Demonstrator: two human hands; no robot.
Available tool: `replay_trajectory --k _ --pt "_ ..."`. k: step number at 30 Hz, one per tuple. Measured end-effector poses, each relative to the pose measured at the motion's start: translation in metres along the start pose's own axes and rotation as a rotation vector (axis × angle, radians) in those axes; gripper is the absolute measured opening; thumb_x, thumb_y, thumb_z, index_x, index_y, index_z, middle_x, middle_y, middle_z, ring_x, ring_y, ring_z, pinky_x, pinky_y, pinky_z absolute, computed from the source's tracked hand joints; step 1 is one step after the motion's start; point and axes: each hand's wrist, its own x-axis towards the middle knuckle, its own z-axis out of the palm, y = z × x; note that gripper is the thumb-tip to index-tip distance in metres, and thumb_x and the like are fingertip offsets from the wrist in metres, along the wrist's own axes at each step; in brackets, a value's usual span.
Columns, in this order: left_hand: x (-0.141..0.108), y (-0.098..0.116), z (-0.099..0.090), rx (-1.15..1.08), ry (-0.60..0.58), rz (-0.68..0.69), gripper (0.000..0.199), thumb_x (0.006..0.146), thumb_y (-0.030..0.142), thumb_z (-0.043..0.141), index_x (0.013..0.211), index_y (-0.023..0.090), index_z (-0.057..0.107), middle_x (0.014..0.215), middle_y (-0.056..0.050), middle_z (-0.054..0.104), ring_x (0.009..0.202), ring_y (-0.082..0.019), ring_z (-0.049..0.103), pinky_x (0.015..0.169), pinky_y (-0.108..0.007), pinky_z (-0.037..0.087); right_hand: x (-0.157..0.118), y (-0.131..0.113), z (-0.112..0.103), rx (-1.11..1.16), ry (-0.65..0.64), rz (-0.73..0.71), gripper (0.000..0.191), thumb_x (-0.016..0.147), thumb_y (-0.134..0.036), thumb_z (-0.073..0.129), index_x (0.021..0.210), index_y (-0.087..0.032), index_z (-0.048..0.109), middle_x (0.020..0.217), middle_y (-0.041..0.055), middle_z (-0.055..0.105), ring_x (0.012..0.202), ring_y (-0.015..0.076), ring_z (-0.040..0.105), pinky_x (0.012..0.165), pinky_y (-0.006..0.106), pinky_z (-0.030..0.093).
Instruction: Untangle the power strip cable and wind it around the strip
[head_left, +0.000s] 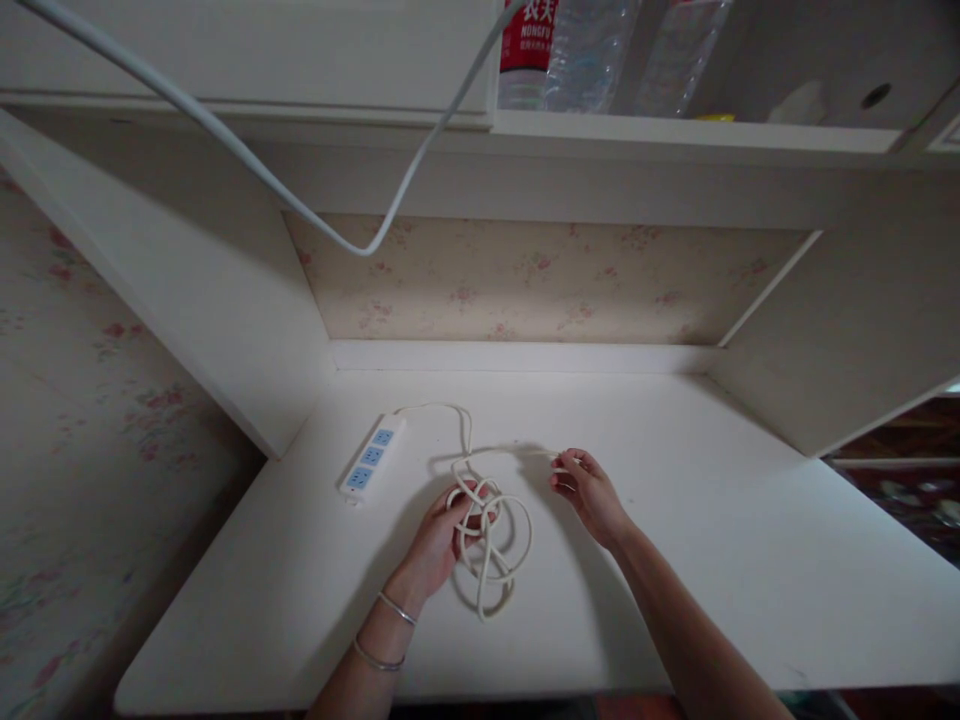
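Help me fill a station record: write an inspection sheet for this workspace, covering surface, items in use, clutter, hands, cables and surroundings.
Surface: white desk, a few small marks.
Items in use: power strip, sockets up, lying at an angle; attached cord.
Clutter: on the upper shelf, clear bottles and a red-labelled one; a small yellow item, unclear what.
Hands: left hand holds the loops; right hand pinches a strand.
Cables: cord looped and crossing itself, plug not identifiable; separate white cable dips across the upper view, ends out of sight.
Surroundings: floral wallpaper behind; open flames or liquid spills, nothing seen.
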Motion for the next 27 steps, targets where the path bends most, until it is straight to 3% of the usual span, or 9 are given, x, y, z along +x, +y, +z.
replay_trajectory --k 3,5,9,12,15,18,20,23,27 --pt "0.001 0.0 -0.001 -0.013 0.025 0.009 0.036 0.073 0.034 0.075 0.102 0.017 0.061 0.105 -0.009 0.066 0.081 -0.02 0.068 0.065 -0.026 0.053 0.003 0.005 0.0 -0.033 0.034 0.006 0.033 0.074 -0.046 0.071 0.091 -0.023 0.053 0.085 -0.0006 0.063 0.063 0.0116 0.06 0.065 0.027 0.048" --pt "0.0 0.001 -0.001 -0.017 0.032 0.014 0.034 0.072 0.032 0.076 0.099 0.016 0.062 0.101 -0.008 0.067 0.078 -0.019 0.068 0.061 -0.024 0.051 0.003 0.008 0.001 -0.082 0.074 0.0 0.044 0.074 -0.049 0.07 0.106 -0.025 0.052 0.086 0.0004 0.065 0.062 0.0127 0.061 0.065 0.029 0.049" --pt "-0.001 0.003 0.0 -0.045 0.03 0.009 0.031 0.07 0.029 0.077 0.095 0.016 0.063 0.094 -0.005 0.068 0.075 -0.018 0.068 0.058 -0.023 0.05 -0.004 0.018 0.008 -0.273 0.122 -0.069 0.064 0.077 -0.052 0.065 0.13 -0.03 0.038 0.088 0.001 0.067 0.062 0.0139 0.061 0.067 0.032 0.05" --pt "-0.001 0.002 0.0 -0.076 0.043 -0.008 0.03 0.069 0.026 0.078 0.094 0.016 0.063 0.09 -0.004 0.068 0.074 -0.018 0.068 0.059 -0.023 0.051 -0.012 0.034 0.014 -0.411 0.025 -0.11 0.047 0.08 -0.053 0.06 0.116 -0.024 0.051 0.083 0.0013 0.067 0.065 0.015 0.061 0.067 0.031 0.05" --pt "0.001 0.0 0.0 -0.12 0.044 -0.019 0.031 0.069 0.022 0.078 0.094 0.017 0.062 0.089 -0.003 0.068 0.072 -0.017 0.068 0.06 -0.023 0.052 -0.02 0.05 0.02 -0.561 -0.184 -0.123 0.032 0.082 -0.05 0.059 0.092 -0.019 0.063 0.082 0.0032 0.067 0.075 0.0173 0.062 0.07 0.03 0.05" --pt "0.002 -0.001 -0.001 -0.167 0.022 -0.014 0.032 0.069 0.018 0.077 0.097 0.018 0.061 0.089 -0.003 0.068 0.069 -0.015 0.067 0.061 -0.023 0.052 -0.027 0.058 0.028 -0.513 -0.342 -0.072 0.036 0.082 -0.047 0.061 0.107 -0.021 0.063 0.094 0.0048 0.068 0.082 0.0188 0.063 0.073 0.031 0.051" --pt "0.001 -0.001 -0.001 -0.178 0.009 -0.006 0.032 0.07 0.017 0.076 0.098 0.017 0.061 0.087 -0.002 0.068 0.067 -0.013 0.066 0.058 -0.021 0.051 -0.032 0.058 0.034 -0.458 -0.366 -0.116 0.043 0.082 -0.044 0.062 0.12 -0.024 0.057 0.109 0.0065 0.065 0.091 0.0197 0.063 0.077 0.032 0.052" --pt "0.001 -0.001 -0.001 -0.169 -0.017 0.01 0.027 0.072 0.018 0.075 0.096 0.017 0.061 0.083 -0.002 0.068 0.065 -0.012 0.065 0.056 -0.018 0.049 -0.038 0.055 0.043 -0.522 -0.374 -0.282 0.038 0.085 -0.039 0.06 0.121 -0.025 0.057 0.127 0.0081 0.056 0.098 0.0199 0.062 0.083 0.033 0.053" --pt "0.001 -0.002 -0.001 -0.173 -0.01 0.01 0.027 0.072 0.017 0.074 0.096 0.017 0.06 0.085 -0.002 0.068 0.068 -0.012 0.066 0.058 -0.019 0.051 -0.043 0.059 0.05 -0.674 -0.32 -0.419 0.03 0.089 -0.033 0.054 0.118 -0.026 0.059 0.128 0.0085 0.054 0.09 0.0168 0.064 0.08 0.031 0.055"
